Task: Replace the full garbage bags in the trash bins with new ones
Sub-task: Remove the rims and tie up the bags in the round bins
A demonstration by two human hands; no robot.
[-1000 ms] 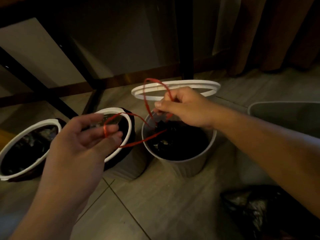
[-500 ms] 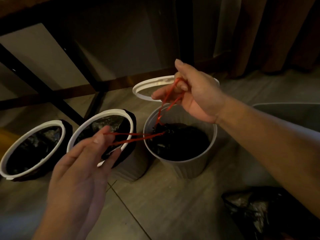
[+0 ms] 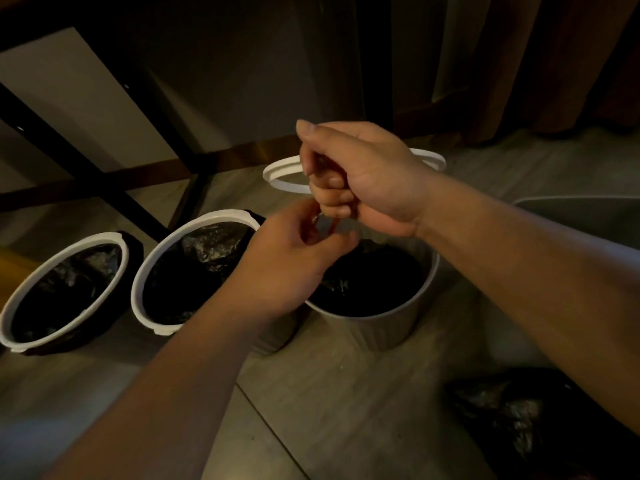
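I see the ribbed grey bin (image 3: 381,329) right under both hands, its glossy, crinkled black bag (image 3: 377,285) sunk inside. My right hand (image 3: 367,174) is clenched round the thin red string (image 3: 333,224); just below, my left hand (image 3: 287,261) pinches it too.

white bin rims (image 3: 194,226), black bags (image 3: 370,282), red drawstring (image 3: 334,224)

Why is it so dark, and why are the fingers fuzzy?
Head view: dim light leaves the black bag under the hands nearly featureless; glints show on the middle bin's bag; the left hand looks smeared where it meets the red string.
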